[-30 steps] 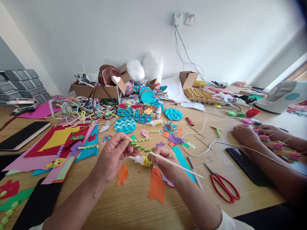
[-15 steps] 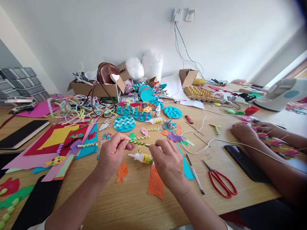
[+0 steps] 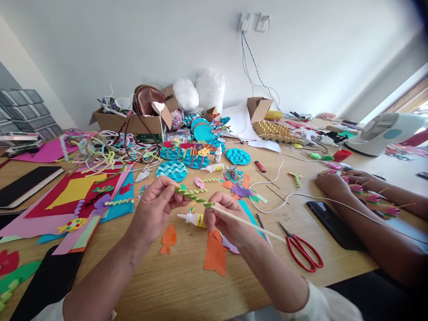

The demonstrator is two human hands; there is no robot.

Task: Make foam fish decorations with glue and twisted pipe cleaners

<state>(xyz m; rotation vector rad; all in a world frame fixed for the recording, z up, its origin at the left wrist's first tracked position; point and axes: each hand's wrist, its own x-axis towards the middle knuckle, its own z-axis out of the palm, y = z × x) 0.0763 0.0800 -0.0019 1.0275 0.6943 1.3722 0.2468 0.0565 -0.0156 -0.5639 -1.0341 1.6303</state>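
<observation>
Between my two hands stretches a green strip wound in a spiral (image 3: 194, 197). My left hand (image 3: 152, 205) pinches its left end. At its right end my right hand (image 3: 227, 220) is closed, with a long, thin cream strand (image 3: 250, 221) running out past the fingers towards the right; whether it is a pipe cleaner or a cord I cannot tell. Just below lies a glue bottle (image 3: 192, 218), partly hidden by my right hand. An orange felt fish (image 3: 168, 239) and an orange felt piece (image 3: 215, 258) rest on the table nearer to me.
Red-handled scissors (image 3: 302, 253) and a black phone (image 3: 334, 227) lie to the right, beside a co-worker's hands (image 3: 334, 183). A white cable (image 3: 314, 195) crosses there. Coloured felt sheets (image 3: 73, 191) are stacked left. Blue discs (image 3: 171, 171) and a cardboard box (image 3: 125, 125) stand further back.
The cream strand now shows beyond my right hand, whose grip has turned and shifted slightly. More of the spiral is visible. My view has moved a little to the right.
</observation>
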